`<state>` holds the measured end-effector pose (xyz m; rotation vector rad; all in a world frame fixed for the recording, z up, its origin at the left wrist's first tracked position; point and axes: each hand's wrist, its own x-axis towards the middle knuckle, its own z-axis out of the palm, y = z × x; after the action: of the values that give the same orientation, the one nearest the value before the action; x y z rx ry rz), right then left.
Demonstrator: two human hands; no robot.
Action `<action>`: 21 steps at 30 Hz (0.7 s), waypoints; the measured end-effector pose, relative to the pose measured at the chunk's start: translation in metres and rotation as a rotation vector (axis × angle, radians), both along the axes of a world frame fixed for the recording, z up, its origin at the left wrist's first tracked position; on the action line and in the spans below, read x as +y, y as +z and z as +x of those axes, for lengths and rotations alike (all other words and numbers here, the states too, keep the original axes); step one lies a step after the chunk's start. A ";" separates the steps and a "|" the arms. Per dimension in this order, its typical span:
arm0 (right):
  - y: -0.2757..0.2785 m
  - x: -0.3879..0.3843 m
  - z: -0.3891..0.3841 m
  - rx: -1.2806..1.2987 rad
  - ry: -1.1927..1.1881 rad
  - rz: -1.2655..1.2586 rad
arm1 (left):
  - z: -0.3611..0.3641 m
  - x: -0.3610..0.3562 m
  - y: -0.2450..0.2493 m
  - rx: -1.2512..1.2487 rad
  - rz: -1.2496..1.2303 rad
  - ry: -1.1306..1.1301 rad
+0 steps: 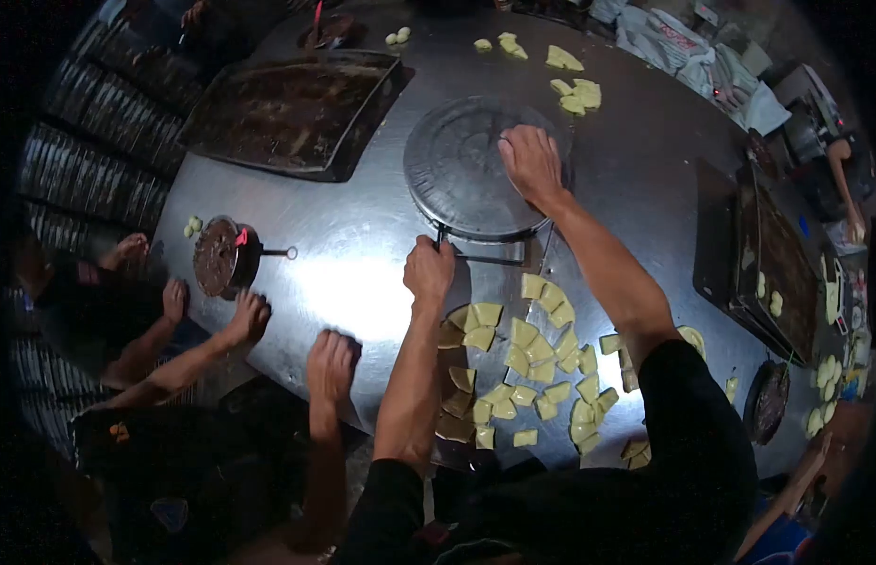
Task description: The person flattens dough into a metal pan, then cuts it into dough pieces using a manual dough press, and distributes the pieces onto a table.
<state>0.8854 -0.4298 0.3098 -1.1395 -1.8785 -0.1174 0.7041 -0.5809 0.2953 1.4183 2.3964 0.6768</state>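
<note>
A large round metal plate [462,169] with a frame and handle at its front edge lies on the steel table [363,221]. My left hand [429,269] is closed around the handle at the plate's near side. On the plate's right part rests my right hand [532,162], its fingers curled; whether anything is under them is hidden. Many flat yellow dough pieces [542,353] are spread on the table in front of the plate, between my forearms.
A dark rectangular tray [287,113] lies at the back left, another [782,268] at the right. A round brown-filled pan [217,257] is at the left, near co-workers' hands [247,317]. More dough pieces [577,94] lie at the back.
</note>
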 end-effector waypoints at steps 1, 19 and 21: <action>-0.006 0.007 -0.006 -0.154 0.013 -0.082 | -0.001 -0.001 -0.002 -0.003 -0.010 0.017; -0.007 -0.048 -0.041 -0.191 0.227 -0.080 | -0.018 0.018 0.009 -0.050 -0.179 -0.045; 0.006 -0.080 -0.032 -0.125 0.277 -0.081 | -0.017 0.019 0.013 -0.056 -0.204 -0.046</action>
<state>0.8537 -0.5094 0.3156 -0.9314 -2.1496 0.0445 0.6867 -0.5620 0.3080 1.3476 2.3074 0.4398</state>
